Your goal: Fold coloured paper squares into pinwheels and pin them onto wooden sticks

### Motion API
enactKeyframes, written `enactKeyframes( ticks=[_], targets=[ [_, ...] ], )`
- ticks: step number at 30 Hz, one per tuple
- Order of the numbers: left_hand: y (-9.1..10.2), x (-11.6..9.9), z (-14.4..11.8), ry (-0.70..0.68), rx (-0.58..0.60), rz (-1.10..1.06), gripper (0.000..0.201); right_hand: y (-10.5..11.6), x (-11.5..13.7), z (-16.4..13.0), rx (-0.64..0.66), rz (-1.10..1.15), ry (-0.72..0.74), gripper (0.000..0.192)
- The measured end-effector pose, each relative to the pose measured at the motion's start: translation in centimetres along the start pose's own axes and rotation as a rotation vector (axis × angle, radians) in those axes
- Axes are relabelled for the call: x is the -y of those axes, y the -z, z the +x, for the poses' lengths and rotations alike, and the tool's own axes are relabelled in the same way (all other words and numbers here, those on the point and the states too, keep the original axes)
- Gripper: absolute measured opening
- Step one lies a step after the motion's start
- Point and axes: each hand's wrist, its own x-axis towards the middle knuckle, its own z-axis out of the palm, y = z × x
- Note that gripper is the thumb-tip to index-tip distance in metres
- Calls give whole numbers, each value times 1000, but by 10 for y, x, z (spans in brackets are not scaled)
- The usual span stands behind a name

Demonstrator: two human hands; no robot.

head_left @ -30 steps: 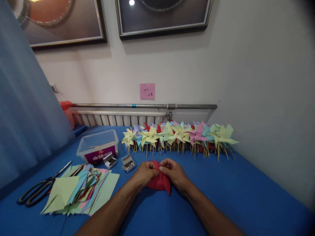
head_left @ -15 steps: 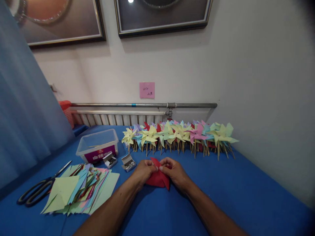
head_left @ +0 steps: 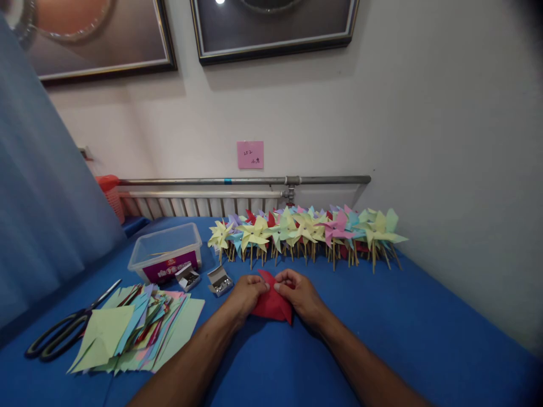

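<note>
A red paper pinwheel piece [head_left: 274, 305], partly folded, is held up between both hands just above the blue cloth. My left hand [head_left: 248, 295] pinches its left side with thumb and fingers. On the other side my right hand [head_left: 299, 293] is closed, thumb and forefinger together at the paper near its middle. One red corner points up between the hands and another hangs down at the lower right. Fingers cover parts of the folds. To the left of my left hand stand two small open boxes of metal pins, one box [head_left: 220, 281] nearer and the other box [head_left: 187, 277] beyond it.
A stack of coloured cut paper [head_left: 139, 333] lies at the left beside black-handled scissors [head_left: 70, 328]. Behind it stands a clear plastic tub [head_left: 167, 249] with sticks inside. Finished pinwheels [head_left: 305, 229] on sticks line the back of the blue-covered table [head_left: 403, 339], before a radiator.
My fingertips have parted slightly at the middle of the red paper, and both hands still hold it. The whole view has shifted a little.
</note>
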Motion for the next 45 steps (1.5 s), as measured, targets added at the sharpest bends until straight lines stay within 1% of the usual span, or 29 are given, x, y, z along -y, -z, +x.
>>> enactKeyframes(
  ticks=[7, 12, 19, 26, 32, 37, 45],
  targets=[
    [1, 2, -1, -22, 46, 16, 19, 1, -3, 1, -19, -20, 26, 20],
    [3, 5, 2, -27, 67, 37, 17, 0, -1, 0, -28, -24, 33, 17],
    [3, 3, 2, -19, 47, 57, 18, -1, 1, -2, -48, -66, 72, 13],
    [4, 5, 3, -21, 48, 112, 28, -3, 4, -4, -41, -77, 71, 10],
    [6, 9, 7, -22, 45, 115, 26, -3, 5, -4, -53, -85, 79, 11],
    [5, 7, 5, -12, 51, 102, 22, -3, 2, -4, -46, -75, 87, 10],
    [3, 7, 5, -11, 17, 115, 21, -3, -1, -4, -46, -56, 87, 14]
  ],
)
